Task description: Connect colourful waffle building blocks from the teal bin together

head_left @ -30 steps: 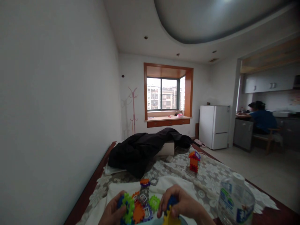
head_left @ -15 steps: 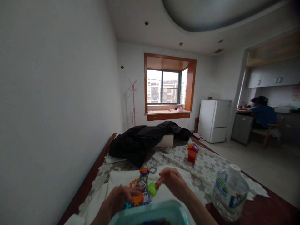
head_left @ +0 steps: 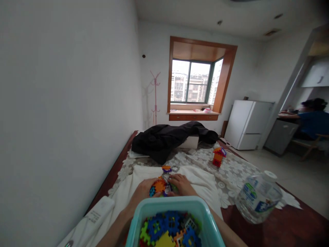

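My left hand [head_left: 142, 191] and my right hand [head_left: 182, 184] both grip a cluster of joined plastic building tiles [head_left: 161, 187] in orange, blue, green and white. The cluster rests on a white cloth [head_left: 200, 183] on the table. A purple and orange tile piece [head_left: 167, 168] sticks out just beyond the cluster. Close to me, between my forearms, stands a teal plastic bin [head_left: 169, 206] holding several loose coloured tiles [head_left: 167, 231].
A small block house [head_left: 218, 156] stands further out on the lace tablecloth [head_left: 235, 173]. A clear plastic water jug [head_left: 259, 197] sits at the right. A black coat [head_left: 167, 139] lies at the table's far end. A white wall runs along the left. A person sits at a counter far right.
My head has tipped down, so the teal bin and its tiles now show. My right hand has come back onto the tile cluster, closing beside my left hand.
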`<action>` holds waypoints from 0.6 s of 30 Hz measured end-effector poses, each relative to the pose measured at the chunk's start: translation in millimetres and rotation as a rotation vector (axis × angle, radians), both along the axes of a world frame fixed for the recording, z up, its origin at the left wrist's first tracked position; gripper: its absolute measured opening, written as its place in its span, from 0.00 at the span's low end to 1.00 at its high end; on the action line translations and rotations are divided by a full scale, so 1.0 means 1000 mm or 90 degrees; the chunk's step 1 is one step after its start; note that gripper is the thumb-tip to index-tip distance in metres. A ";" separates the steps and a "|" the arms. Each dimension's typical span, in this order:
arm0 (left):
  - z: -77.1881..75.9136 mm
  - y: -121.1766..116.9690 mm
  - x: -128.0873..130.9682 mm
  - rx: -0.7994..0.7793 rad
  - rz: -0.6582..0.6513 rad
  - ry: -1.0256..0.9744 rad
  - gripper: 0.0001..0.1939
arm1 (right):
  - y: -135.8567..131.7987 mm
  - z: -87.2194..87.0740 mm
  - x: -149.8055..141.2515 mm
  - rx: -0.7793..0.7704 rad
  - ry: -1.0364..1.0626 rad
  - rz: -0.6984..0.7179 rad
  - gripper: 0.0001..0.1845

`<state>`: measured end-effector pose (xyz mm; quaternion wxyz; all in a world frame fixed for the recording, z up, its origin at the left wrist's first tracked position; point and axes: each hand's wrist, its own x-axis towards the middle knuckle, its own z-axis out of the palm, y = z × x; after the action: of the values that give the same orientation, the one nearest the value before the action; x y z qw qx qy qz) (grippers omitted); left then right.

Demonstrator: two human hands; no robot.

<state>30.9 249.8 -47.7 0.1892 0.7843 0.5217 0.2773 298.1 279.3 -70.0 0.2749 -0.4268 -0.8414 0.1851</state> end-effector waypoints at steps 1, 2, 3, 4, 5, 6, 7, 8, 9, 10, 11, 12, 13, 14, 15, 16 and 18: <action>0.001 0.000 -0.001 -0.004 -0.006 -0.027 0.29 | -0.001 0.002 0.000 -0.011 0.019 0.009 0.29; 0.001 0.001 -0.002 -0.007 -0.013 -0.049 0.27 | -0.001 0.004 -0.001 -0.017 0.038 0.021 0.31; -0.001 0.003 -0.003 -0.006 -0.023 -0.065 0.26 | 0.000 0.003 -0.001 -0.020 0.056 0.032 0.33; -0.003 0.006 -0.005 0.000 -0.034 -0.077 0.24 | 0.002 0.002 -0.002 -0.020 0.070 0.041 0.34; -0.006 0.009 -0.006 0.008 -0.047 -0.081 0.23 | 0.004 -0.001 -0.002 -0.022 0.080 0.050 0.32; -0.009 0.013 -0.007 0.013 -0.062 -0.075 0.23 | 0.007 -0.004 -0.003 -0.027 0.085 0.061 0.29; -0.013 0.017 -0.009 0.019 -0.071 -0.066 0.23 | 0.010 -0.007 -0.003 -0.035 0.088 0.074 0.25; -0.016 0.020 -0.009 0.024 -0.071 -0.053 0.23 | 0.013 -0.010 -0.003 -0.044 0.092 0.086 0.22; -0.018 0.022 -0.010 0.027 -0.063 -0.029 0.23 | 0.014 -0.013 -0.003 -0.053 0.101 0.094 0.20; -0.019 0.023 -0.010 0.028 -0.049 0.004 0.23 | 0.015 -0.015 -0.003 -0.060 0.114 0.097 0.21; -0.019 0.023 -0.009 0.027 -0.031 0.046 0.23 | 0.016 -0.017 -0.002 -0.065 0.130 0.093 0.23; -0.017 0.022 -0.008 0.025 -0.013 0.093 0.24 | 0.015 -0.019 -0.001 -0.069 0.150 0.084 0.27; -0.013 0.020 -0.007 0.022 0.003 0.139 0.23 | 0.015 -0.020 0.000 -0.075 0.169 0.075 0.30; -0.009 0.017 -0.005 0.018 0.018 0.180 0.22 | 0.014 -0.021 0.000 -0.083 0.186 0.070 0.33; -0.004 0.013 -0.002 0.014 0.031 0.212 0.20 | 0.014 -0.022 0.001 -0.095 0.199 0.069 0.34; 0.001 0.010 0.001 0.007 0.044 0.237 0.18 | 0.014 -0.023 0.001 -0.110 0.206 0.073 0.34; 0.011 0.003 0.007 -0.012 0.065 0.276 0.17 | 0.014 -0.025 0.000 -0.140 0.213 0.081 0.31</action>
<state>37.8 252.9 -36.6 0.0656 0.7965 0.5915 0.1067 297.9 292.9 -94.6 0.3504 -0.3634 -0.7839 0.3614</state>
